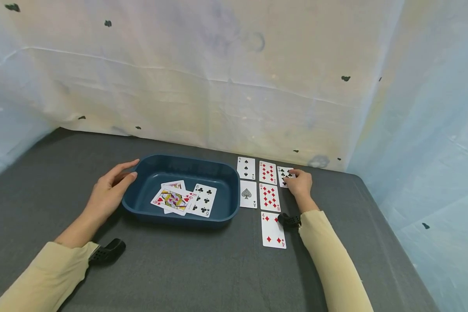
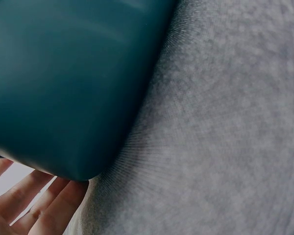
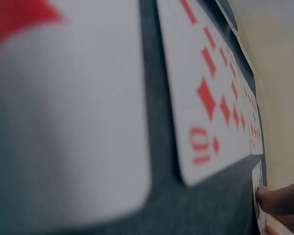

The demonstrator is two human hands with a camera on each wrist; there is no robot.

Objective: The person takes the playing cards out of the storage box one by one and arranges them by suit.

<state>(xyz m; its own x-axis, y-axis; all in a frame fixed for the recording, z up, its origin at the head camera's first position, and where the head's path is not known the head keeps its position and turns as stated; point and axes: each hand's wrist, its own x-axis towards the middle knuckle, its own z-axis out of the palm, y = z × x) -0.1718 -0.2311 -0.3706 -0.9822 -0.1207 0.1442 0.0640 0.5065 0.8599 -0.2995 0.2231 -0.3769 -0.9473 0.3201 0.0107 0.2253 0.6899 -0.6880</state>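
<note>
My left hand touches the left end of a dark blue tray, thumb and fingers extended at its rim. In the left wrist view, fingertips meet the outer wall at a corner. Inside the tray lie a queen of hearts, a six of clubs and other cards partly hidden under the queen. My right hand touches a clubs card at the far right of the back row, fingertips on its face. That card lies beside a nine of diamonds, and the fingers cover part of it.
A spades card lies left of the nine. In front are an ace of spades, a ten of diamonds and a four of diamonds, partly covered by the right wrist camera. Hanging sheets border the dark table.
</note>
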